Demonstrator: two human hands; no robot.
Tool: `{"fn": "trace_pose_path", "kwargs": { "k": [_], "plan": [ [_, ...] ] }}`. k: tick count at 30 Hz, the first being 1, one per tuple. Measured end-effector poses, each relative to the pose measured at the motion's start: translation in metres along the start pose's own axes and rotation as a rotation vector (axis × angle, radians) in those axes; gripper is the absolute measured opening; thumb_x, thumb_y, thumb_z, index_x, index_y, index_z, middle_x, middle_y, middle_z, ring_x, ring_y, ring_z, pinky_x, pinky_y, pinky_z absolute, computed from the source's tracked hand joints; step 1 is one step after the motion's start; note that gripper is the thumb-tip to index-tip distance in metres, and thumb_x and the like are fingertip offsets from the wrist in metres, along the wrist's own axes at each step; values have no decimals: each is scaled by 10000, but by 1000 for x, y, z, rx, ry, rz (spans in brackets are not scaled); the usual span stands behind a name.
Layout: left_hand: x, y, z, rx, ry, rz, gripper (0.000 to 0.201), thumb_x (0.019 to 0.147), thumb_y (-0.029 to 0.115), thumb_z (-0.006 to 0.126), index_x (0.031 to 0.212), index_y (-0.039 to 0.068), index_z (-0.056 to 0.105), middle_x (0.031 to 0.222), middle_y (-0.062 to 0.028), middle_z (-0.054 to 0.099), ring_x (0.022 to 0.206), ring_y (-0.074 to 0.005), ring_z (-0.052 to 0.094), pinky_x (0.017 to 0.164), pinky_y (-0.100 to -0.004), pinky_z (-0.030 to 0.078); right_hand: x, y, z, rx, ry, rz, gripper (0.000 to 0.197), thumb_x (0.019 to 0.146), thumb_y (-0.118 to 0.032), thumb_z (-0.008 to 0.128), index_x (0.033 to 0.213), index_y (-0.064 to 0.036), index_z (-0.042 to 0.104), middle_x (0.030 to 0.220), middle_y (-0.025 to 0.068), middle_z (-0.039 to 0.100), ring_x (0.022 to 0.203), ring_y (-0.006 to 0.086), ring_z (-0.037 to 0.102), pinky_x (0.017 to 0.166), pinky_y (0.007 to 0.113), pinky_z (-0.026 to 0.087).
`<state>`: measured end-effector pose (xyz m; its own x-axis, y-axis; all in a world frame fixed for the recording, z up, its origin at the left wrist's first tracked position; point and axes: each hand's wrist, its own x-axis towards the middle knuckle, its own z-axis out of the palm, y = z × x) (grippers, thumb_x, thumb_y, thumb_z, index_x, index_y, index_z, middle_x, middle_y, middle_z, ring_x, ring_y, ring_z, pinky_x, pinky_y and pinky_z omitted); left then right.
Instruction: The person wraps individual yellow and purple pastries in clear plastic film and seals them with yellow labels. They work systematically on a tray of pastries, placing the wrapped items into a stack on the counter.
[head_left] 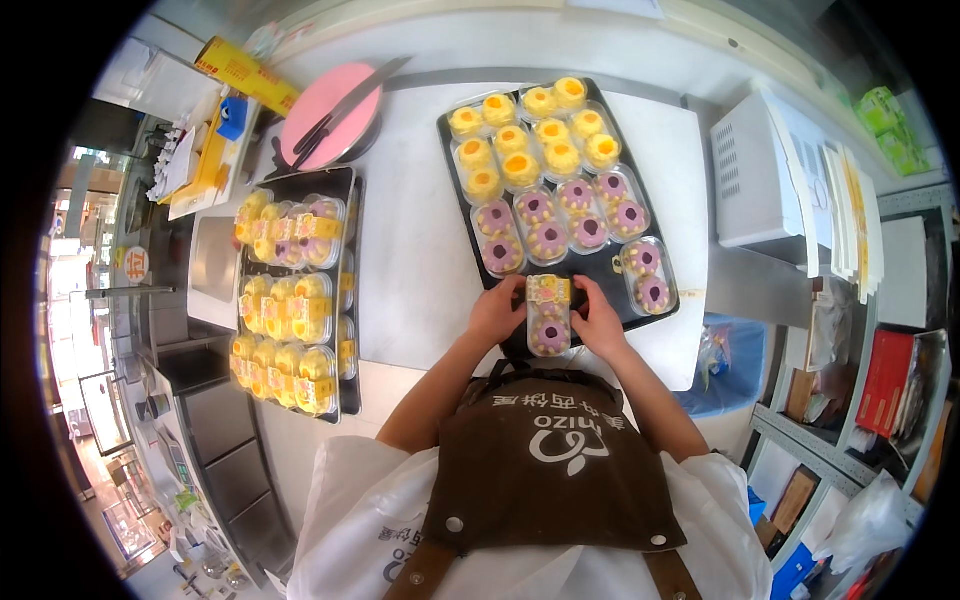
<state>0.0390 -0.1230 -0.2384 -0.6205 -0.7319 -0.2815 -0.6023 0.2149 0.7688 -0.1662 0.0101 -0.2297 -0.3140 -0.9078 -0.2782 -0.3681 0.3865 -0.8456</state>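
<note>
Between my two hands, near my apron, is a clear plastic box of purple-topped pastries with a yellow label across its far end. My left hand grips the box from its left side, and my right hand from its right side, fingers curled around the edges. Just beyond, a black tray carries clear boxes of yellow pastries at the far end and purple pastries nearer me. One purple box sits apart at the tray's right edge.
To the left, another dark tray holds several labelled pastry boxes. Behind it, knives lie across a round pink board. A white appliance stands to the right, above a blue-lined bin. Metal shelves flank the far right.
</note>
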Motion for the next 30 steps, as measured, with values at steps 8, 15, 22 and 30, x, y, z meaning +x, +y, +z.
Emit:
{"fn": "trace_pose_path", "kwargs": {
  "k": [8,15,22,30],
  "plan": [
    [-8,-10,-8,24,-100,7,468,898,192,744,1320,86,573,1177,-127,741,1115,-309,711,924,-428,562,-3,-8,1,-98,5,-132,585,847,-92,723,1401,-114,534,1252,181,650,1178,378,603,987,461,511],
    [-20,4,-12,75,-100,-6,436,872,173,711,1278,96,572,1124,-121,748,1059,-343,710,897,-461,558,-5,-11,0,-219,-56,-97,532,832,-128,746,1337,-101,580,1198,184,675,1176,387,607,986,454,514],
    [-36,5,-21,185,-158,21,417,863,234,729,1230,108,578,1052,-123,736,962,-378,697,839,-485,545,-16,-12,-3,-327,-91,-157,495,819,-167,770,1283,-87,614,1131,163,699,1129,366,633,949,454,527],
    [-54,9,-18,210,-177,7,424,850,234,739,1218,105,571,1076,-124,704,996,-368,684,872,-483,529,-29,-14,-8,-317,-106,-221,452,801,-177,792,1212,-82,628,1088,148,698,1075,357,643,918,449,530]
  ]
}}
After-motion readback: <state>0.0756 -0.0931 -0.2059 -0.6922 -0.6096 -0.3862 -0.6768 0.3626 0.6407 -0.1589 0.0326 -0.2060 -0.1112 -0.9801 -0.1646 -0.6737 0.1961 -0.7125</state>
